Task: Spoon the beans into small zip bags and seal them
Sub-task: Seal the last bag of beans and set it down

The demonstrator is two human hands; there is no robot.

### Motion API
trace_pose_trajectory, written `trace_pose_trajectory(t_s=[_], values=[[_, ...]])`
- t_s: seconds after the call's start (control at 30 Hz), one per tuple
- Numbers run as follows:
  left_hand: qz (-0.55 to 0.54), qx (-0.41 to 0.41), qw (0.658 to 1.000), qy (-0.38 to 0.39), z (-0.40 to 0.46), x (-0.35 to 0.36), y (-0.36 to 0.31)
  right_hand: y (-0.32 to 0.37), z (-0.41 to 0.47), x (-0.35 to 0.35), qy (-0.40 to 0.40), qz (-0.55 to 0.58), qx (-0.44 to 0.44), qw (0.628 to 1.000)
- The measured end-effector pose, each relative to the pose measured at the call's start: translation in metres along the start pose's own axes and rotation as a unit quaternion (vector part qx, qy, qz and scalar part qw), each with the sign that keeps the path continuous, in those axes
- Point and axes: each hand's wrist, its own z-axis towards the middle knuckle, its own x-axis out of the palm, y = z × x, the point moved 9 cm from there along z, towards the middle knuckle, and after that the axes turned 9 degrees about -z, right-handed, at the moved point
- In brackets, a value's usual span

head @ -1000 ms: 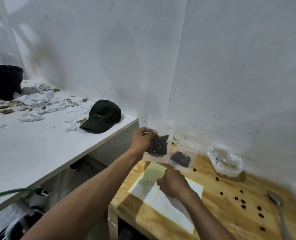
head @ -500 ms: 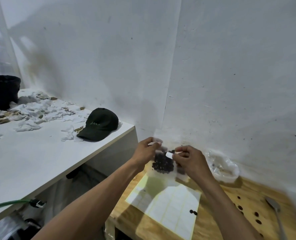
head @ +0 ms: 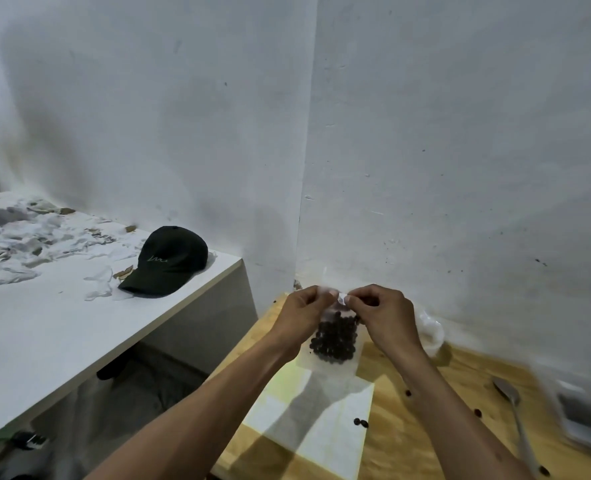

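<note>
Left hand (head: pixel 302 311): pinches top edge of zip bag (head: pixel 334 344), lower centre.
Right hand (head: pixel 384 315): pinches same edge.
Beans (head: pixel 335 339): inside bag.

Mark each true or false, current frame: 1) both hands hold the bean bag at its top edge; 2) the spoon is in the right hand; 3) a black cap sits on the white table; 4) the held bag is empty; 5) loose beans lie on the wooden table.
1. True. The left hand and right hand both pinch the top of the small zip bag.
2. False. The spoon lies on the wooden table, untouched.
3. True. The black cap rests on the white table.
4. False. The bag holds a clump of dark beans.
5. True. Several loose beans lie scattered on the wood.
</note>
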Motion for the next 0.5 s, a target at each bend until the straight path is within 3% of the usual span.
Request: trace_pose_trajectory(t_s=[0.17, 0.33, 0.43, 0.5], values=[[-0.014, 0.021, 1.000, 0.009, 0.000, 0.010, -0.002, -0.002, -0.004, -0.007, -0.019, -0.015, -0.009, 1.000], [-0.016, 0.012, 1.000, -0.021, 0.002, 0.008, 0.001, -0.022, -0.009, -0.014, -0.077, -0.044, 0.065, 0.994], [-0.024, 0.000, 1.000, -0.001, 0.003, 0.009, 0.000, -0.040, -0.008, -0.001, 0.003, 0.133, 0.155, 0.979], [-0.014, -0.007, 1.000, 0.005, 0.003, 0.009, -0.001, -0.041, -0.008, 0.008, 0.054, 0.200, 0.169, 0.964]])
